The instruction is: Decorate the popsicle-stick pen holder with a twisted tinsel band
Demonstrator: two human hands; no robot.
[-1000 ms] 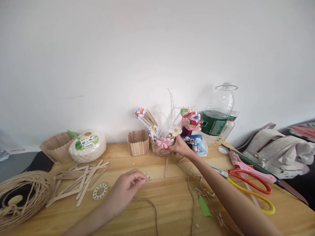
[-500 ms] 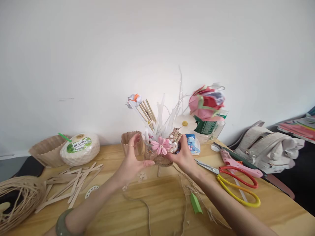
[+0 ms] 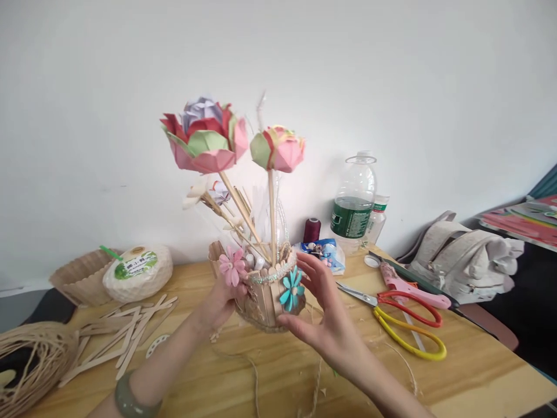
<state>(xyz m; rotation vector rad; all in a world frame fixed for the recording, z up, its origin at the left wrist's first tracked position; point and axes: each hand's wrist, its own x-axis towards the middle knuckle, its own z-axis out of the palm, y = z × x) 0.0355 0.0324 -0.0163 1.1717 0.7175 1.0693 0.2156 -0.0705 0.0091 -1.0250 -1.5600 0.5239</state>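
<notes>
A small flower pot (image 3: 264, 296) faced with craft sticks is between my hands, tilted slightly, with a silvery trim round its rim. My left hand (image 3: 220, 303) grips its left side, just below a pink fabric flower (image 3: 232, 266). Curved round the right side is my right hand (image 3: 324, 305), thumb tip against the front near the base, beside a teal flower (image 3: 292, 289). From the pot rise a large folded-paper flower (image 3: 209, 142) and a smaller paper flower (image 3: 281, 150) on wooden stems. Behind them are white strips and another paper flower (image 3: 219, 191), partly hidden.
Red-and-yellow scissors (image 3: 404, 319) and a pink glue gun (image 3: 411, 287) lie at right. A cut plastic bottle (image 3: 353, 215), a thread spool (image 3: 312, 230) and a blue packet (image 3: 324, 255) stand behind. Leftward are loose craft sticks (image 3: 126, 331), a wrapped coconut (image 3: 138, 273) and a twine coil (image 3: 39, 366).
The pot has been turned, bringing the large paper flower from the right to the left and the teal flower into view. The pink flower has shifted left. Both hands remain at the pot.
</notes>
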